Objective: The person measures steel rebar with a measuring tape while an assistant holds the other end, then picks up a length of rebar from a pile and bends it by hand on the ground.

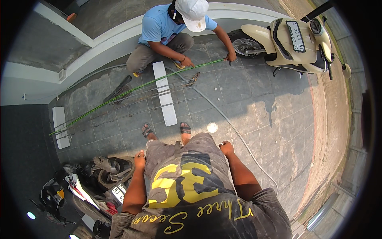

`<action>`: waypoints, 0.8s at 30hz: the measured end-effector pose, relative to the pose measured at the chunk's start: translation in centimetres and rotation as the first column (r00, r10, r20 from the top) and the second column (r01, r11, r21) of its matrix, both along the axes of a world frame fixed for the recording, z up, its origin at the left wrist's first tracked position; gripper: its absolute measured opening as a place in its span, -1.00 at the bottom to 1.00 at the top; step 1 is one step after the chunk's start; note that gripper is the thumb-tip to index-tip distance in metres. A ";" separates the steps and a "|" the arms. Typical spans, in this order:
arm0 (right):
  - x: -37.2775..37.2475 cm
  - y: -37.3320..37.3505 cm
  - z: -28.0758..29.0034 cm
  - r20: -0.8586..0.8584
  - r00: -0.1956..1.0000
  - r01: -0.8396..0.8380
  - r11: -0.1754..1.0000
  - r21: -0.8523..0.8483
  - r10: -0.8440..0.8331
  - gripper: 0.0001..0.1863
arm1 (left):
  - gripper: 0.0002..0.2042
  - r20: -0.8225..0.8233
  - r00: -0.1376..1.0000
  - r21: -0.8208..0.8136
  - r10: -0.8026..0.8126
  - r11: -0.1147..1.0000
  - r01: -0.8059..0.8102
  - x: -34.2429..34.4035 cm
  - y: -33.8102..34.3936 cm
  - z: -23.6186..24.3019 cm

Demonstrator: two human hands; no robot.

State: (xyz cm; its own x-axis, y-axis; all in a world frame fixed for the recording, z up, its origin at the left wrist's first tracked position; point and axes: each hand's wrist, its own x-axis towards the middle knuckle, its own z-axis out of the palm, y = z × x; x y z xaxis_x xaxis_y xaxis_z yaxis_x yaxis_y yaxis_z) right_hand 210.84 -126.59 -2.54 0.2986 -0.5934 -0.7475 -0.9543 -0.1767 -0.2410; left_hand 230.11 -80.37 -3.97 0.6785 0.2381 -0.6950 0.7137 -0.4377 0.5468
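Note:
My left hand (139, 159) hangs beside my left thigh with its fingers curled; whatever it may hold is hidden. By my right hip, my right hand (227, 148) is closed, with a small pale bit showing at the fingertips, too small to name. Ahead of my feet, a long, narrow steel rebar cage (137, 97) lies across two white blocks (166, 103), (59, 126). A green tape measure (147, 83) stretches along it. A crouching person in a blue shirt (157, 28) and white cap has both hands at the tape's right part.
A cream scooter (294, 44) stands far right. Dark motorbikes (91, 191) are parked near left. A grey hose (234, 127) curves across the tiled floor (262, 115), passing a round white lid-like thing (212, 127). Dark bundled material (118, 88) lies behind the tape.

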 end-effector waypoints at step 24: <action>0.0 -0.3 -0.2 -0.010 0.997 -0.078 0.997 0.026 0.079 -0.48 | -0.60 0.043 0.996 0.034 -0.083 0.996 0.082 -0.6 1.0 -2.0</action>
State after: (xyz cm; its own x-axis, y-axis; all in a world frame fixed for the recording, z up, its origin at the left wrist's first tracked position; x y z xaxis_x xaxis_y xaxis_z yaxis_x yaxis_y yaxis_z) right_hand 210.81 -126.92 -2.70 0.3352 -0.5489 -0.7658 -0.9404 -0.2449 -0.2361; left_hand 229.48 -79.37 -5.94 0.7265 0.2022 -0.6568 0.6501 -0.5119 0.5615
